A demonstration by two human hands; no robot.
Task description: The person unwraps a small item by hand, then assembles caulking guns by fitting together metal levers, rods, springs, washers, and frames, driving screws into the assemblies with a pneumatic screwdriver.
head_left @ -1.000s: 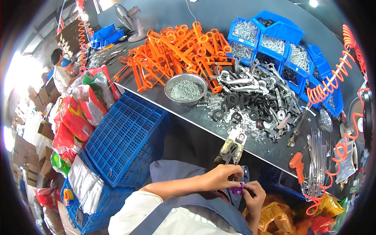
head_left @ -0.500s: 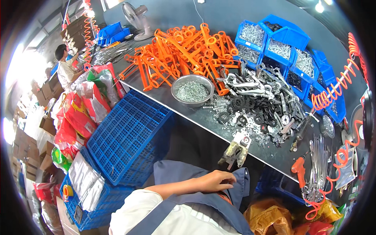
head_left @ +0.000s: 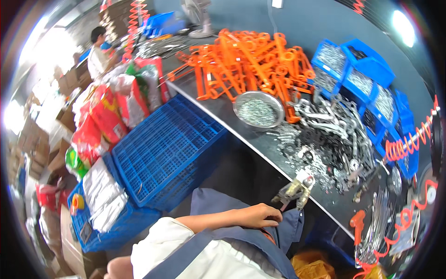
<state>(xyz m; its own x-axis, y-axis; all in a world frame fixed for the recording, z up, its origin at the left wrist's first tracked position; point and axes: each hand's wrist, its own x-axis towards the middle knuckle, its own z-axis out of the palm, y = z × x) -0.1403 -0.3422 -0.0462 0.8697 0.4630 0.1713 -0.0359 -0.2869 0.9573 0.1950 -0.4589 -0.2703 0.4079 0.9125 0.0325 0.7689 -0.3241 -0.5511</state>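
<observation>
My left hand (head_left: 260, 216) lies over the front of a grey-blue apron (head_left: 216, 200), its forearm crossing from the left out of a white sleeve. The fingers are loosely curved, and no held thing shows between them. A bit of orange-red shows under the palm; what it is, I cannot make out. Just beyond the fingertips, a metal fixture (head_left: 297, 186) with yellowed wrapping juts over the table edge. My right hand is out of view. Past the fixture are metal lever arms (head_left: 325, 114), black rings (head_left: 313, 139) and a steel bowl (head_left: 259, 109) of small metal pieces.
Orange plastic handles (head_left: 246, 63) are heaped on the dark table. Blue bins (head_left: 357, 81) of screws stand behind, near a coiled red hose (head_left: 409, 142). An orange power tool (head_left: 357, 225) hangs at the right edge. Blue crates (head_left: 162, 153) stand left; another person (head_left: 97, 58) works far left.
The whole view has swung left, so the table and crates now appear further right and some lower. My left hand stays on the apron, its fingers nearly the same.
</observation>
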